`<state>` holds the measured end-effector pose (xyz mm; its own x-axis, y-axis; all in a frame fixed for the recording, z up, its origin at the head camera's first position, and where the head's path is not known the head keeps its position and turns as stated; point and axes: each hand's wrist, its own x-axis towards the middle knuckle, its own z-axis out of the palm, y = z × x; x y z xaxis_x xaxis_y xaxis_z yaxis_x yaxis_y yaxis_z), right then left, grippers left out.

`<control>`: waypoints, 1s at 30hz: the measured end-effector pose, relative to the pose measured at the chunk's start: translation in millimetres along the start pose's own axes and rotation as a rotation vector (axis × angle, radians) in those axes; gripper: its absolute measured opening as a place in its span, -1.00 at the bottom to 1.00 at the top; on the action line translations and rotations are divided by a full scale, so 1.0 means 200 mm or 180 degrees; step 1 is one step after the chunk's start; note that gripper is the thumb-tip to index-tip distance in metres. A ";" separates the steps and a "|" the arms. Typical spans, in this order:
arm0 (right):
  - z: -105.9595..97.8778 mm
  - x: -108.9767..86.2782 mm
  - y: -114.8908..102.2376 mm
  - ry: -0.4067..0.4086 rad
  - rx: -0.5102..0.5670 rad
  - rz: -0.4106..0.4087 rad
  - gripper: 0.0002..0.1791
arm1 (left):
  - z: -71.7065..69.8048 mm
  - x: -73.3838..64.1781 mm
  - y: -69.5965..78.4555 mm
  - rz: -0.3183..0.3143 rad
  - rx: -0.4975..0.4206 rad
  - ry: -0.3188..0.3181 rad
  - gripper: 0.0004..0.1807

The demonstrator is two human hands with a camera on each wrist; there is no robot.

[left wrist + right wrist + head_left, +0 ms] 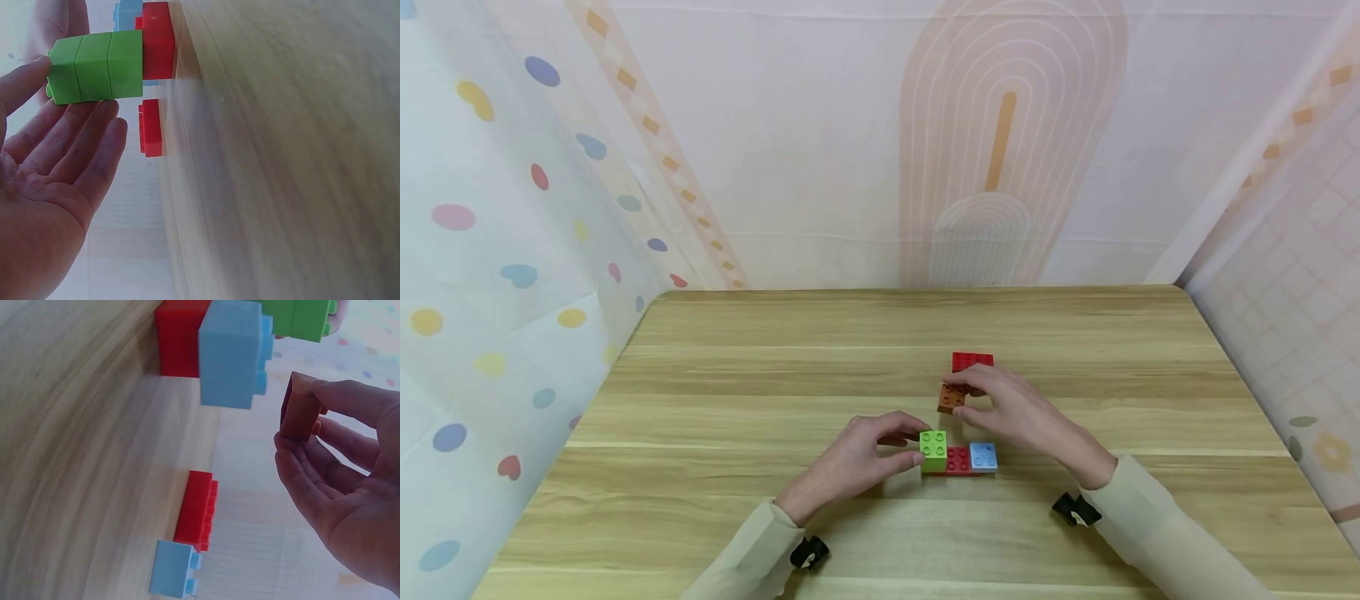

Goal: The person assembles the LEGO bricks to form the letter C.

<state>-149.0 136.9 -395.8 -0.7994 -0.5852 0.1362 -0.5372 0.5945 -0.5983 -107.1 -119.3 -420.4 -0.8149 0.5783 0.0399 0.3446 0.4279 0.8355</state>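
A green stack (933, 450) stands on the left end of a red base brick (958, 460), with a blue brick (983, 456) on its right end. My left hand (912, 446) pinches the green stack (97, 67) between thumb and fingers. Just behind the build, my right hand (967, 402) pinches a brown brick (950, 398) and holds it off the table. In the right wrist view the brown brick (300, 409) hangs beside the blue brick (231, 353). A loose red brick (972, 361) lies behind the right hand.
The bricks sit on a wooden table (737, 375) with fabric walls close on three sides. Beside the loose red brick (197, 509), the right wrist view shows a small loose blue brick (172, 578), which the right hand hides in the head view.
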 end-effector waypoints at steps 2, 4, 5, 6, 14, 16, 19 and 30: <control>0.00 -0.01 -0.01 0.0038 0.0026 -0.0002 -0.56 | 0.00 0.00 0.00 -0.0004 -0.0009 -0.0001 -0.65; -0.01 -0.02 -0.02 0.0072 0.0053 0.0009 -0.56 | 0.00 0.00 0.00 -0.0008 -0.0012 -0.0002 -0.65; -0.01 -0.02 -0.02 0.0090 0.0065 0.0010 -0.56 | 0.01 0.00 0.00 -0.0011 -0.0013 -0.0003 -0.65; -0.02 -0.03 -0.03 0.0107 0.0084 0.0014 -0.56 | 0.01 0.00 0.00 -0.0017 -0.0016 -0.0006 -0.65; -0.04 -0.07 -0.06 0.0228 0.0157 -0.0084 -0.56 | 0.01 0.00 0.00 -0.0037 -0.0056 -0.0022 -0.65; -0.05 -0.07 -0.06 0.0260 0.0136 -0.0137 -0.56 | 0.01 0.00 0.00 -0.0033 -0.0052 -0.0021 -0.65; -0.05 -0.08 -0.06 0.0295 0.0126 -0.0218 -0.56 | 0.01 0.01 0.01 -0.0045 -0.0040 -0.0024 -0.65; -0.05 -0.11 -0.09 0.0250 0.0205 -0.0161 -0.54 | 0.02 0.01 0.01 -0.0070 -0.0046 -0.0033 -0.63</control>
<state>-123.1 144.4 -380.1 -0.7916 -0.5670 0.2276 -0.5611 0.5272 -0.6381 -106.2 -115.8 -421.1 -0.8172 0.5761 0.0157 0.3198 0.4307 0.8440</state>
